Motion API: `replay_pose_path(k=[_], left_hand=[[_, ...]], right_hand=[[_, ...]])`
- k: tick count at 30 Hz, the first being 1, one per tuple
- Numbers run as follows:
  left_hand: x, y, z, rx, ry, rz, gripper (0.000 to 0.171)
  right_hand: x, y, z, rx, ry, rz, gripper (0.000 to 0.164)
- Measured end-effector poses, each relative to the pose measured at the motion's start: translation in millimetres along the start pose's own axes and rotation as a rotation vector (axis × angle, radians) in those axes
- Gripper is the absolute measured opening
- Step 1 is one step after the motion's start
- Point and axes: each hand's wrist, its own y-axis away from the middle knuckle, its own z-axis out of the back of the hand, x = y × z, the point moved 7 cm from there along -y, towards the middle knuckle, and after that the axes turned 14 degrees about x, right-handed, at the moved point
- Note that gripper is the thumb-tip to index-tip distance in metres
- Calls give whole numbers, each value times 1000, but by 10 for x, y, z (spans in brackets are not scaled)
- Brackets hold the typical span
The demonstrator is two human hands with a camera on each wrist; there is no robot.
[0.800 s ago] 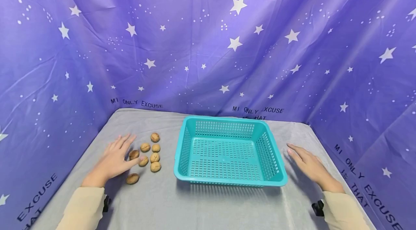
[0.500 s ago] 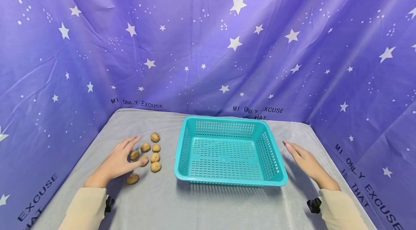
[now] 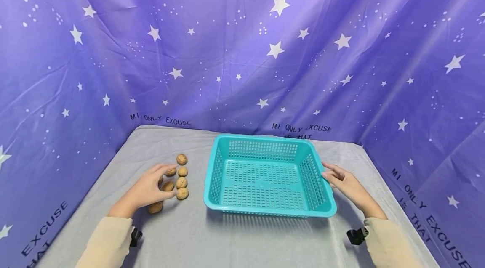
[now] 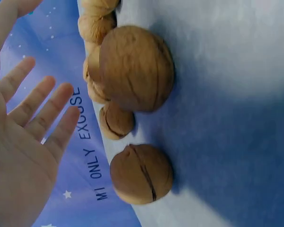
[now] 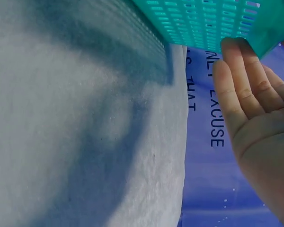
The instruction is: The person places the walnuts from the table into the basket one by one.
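In the head view, my left hand (image 3: pixel 145 190) hovers low over a loose group of walnuts (image 3: pixel 182 182) on the left of the table. Its fingers are spread, and thumb and forefinger reach toward the right-hand column of nuts. The left wrist view shows the outstretched fingers (image 4: pixel 40 120) above a walnut (image 4: pixel 141 175), with nothing in the palm. My right hand (image 3: pixel 350 188) is at the right rim of a turquoise perforated plastic basket (image 3: pixel 270 213), thumb tip over the rim. In the right wrist view, its straight fingertips (image 5: pixel 233 47) meet the basket's outer wall below the rim.
A pale grey cloth (image 3: pixel 227 245) covers the table under basket and walnuts. Purple star-printed curtains (image 3: pixel 242 49) hang close behind the table and along both sides. Black devices are strapped to both wrists.
My left hand has moved right, farther over the walnuts. My right hand has moved left from beside the basket up to its right rim. Basket and walnuts have stayed put.
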Motion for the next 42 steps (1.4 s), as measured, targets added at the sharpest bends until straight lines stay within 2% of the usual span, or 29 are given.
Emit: replay_pose_path(k=[3, 9, 14, 18, 26, 30, 33, 37, 42], left_hand=[[-44, -24, -28, 1, 9, -21, 76], [-98, -74, -90, 32, 37, -17, 69], [-187, -98, -129, 63, 25, -121, 46], [-210, -114, -164, 75, 5, -158, 39], [-247, -174, -260, 141, -70, -131, 33], [-255, -189, -264, 149, -72, -134, 31], [-235, -185, -249, 143, -77, -111, 30], [-202, -182, -202, 140, -14, -72, 28], [-230, -233, -82, 138, 86, -53, 28]], right_hand=[[11, -4, -5, -11, 9, 3, 63], [10, 1, -13, -21, -11, 29, 63], [0, 13, -26, -25, -12, 43, 62], [-16, 14, -32, -26, -21, 45, 61], [-38, 3, -50, -20, -50, 54, 61], [-39, 2, -50, -17, -62, 56, 62], [-33, 1, -53, -14, -63, 63, 62], [-41, -3, -61, -10, -71, 69, 62], [-65, -8, -67, -8, -101, 64, 63]])
